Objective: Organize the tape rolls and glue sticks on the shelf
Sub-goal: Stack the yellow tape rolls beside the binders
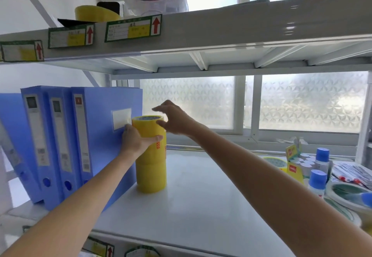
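Head view, from left to right: three blue file boxes [60, 136] stand upright on the white shelf [201, 196] (above them, on the upper shelf, a single yellow tape roll [94, 13] lies flat behind a row of red-arrow labels [132, 28]). The left arm reaches forward and up along the boxes. The left hand [136, 142] grasps the upper part of the stack of yellow tape rolls [151, 168], with its thumb across the front and its fingers tucked into the gap between the stack and the nearest file box. The stack stands upright just beside that box, well back on the shelf.

The right arm stretches in from the lower right. The right hand [175, 119] is released, fingers spread, at the right rim of the top roll. Whether the thumb touches the roll cannot be told.

Bare shelf lies between the stack and the far right. There a display box of glue sticks [300, 162] sits among blue-capped glue bottles [318, 180], with a loose yellow tape roll [277, 163] lying flat just left of the box and a pale tape roll [346, 194] nearest the camera.
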Demonstrator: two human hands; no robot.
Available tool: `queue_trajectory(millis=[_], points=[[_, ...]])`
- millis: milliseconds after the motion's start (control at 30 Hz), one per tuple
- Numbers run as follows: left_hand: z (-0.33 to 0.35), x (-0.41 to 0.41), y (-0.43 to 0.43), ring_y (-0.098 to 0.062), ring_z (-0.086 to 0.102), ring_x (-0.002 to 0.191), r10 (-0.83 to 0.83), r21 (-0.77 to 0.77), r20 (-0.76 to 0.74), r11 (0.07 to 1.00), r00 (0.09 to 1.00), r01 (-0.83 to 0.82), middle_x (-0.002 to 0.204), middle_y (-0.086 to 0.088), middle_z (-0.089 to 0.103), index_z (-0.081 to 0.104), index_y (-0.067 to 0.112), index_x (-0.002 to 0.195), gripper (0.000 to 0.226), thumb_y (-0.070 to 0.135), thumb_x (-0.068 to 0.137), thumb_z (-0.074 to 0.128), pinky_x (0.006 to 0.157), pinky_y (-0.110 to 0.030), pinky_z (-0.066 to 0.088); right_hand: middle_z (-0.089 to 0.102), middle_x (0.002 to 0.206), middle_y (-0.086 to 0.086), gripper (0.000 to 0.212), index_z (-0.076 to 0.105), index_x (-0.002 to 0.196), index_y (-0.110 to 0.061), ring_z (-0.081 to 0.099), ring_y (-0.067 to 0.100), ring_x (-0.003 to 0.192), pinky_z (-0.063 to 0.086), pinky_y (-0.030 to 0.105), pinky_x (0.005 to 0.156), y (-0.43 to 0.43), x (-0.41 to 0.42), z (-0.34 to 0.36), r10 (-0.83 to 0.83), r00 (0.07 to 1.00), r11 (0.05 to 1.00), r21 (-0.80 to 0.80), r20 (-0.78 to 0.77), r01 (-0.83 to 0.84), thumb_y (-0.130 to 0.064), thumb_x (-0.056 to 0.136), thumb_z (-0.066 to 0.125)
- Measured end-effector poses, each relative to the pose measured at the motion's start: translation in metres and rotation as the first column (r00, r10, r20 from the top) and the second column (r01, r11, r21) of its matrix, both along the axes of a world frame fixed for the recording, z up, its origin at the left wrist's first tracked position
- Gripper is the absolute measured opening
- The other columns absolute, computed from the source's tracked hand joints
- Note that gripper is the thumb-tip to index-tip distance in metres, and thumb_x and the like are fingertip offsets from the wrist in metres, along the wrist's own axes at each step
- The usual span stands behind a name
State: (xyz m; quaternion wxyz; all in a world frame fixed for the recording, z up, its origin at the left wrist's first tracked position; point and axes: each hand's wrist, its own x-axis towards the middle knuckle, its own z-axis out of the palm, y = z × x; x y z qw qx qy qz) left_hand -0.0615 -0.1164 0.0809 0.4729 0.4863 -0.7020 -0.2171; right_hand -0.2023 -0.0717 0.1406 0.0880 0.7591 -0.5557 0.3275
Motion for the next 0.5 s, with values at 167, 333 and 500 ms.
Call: queue_trajectory(millis=[167,333,500], points=[[0.015,-0.014,0.046,-0.032,0.020,0.145,0.189,-0.413,0.245,0.908,0.951,-0.074,0.157,-0.018,0.019,0.006,0.002,0.152,0.113,0.042,0.075,0.078,0.116,-0.042,0.025,0.048,0.128,0.016,0.040,0.050,0.130,-0.007,0.049,0.032,0.121,0.042,0.040,0.102,0.022,-0.071,-0.010,-0.346,0.930,0.934,-0.051,0.124,0.354,-0.009,0.090,0.048],[0.000,-0.067,0.080,-0.027,0.050,0.125,-0.029,-0.293,0.497,0.935,0.867,0.199,0.138,-0.007,0.052,0.034,0.014,0.144,0.075,0.038,0.082,0.069,0.096,-0.038,0.045,0.045,0.133,0.017,0.040,0.046,0.128,-0.003,0.045,0.034,0.126,0.043,0.039,0.101,0.052,-0.141,-0.058,-0.670,0.736,0.688,0.292,-0.093,0.664,-0.010,0.089,0.049],[-0.055,-0.120,0.085,-0.026,0.056,0.118,-0.142,-0.056,0.730,0.963,0.669,0.265,0.129,-0.005,0.059,0.054,0.016,0.127,0.052,0.038,0.081,0.063,0.094,-0.034,0.045,0.048,0.136,0.018,0.041,0.050,0.129,-0.003,0.045,0.034,0.128,0.042,0.039,0.101,0.082,-0.178,-0.095,-0.746,0.618,0.512,0.380,-0.248,0.770,-0.012,0.089,0.049]])
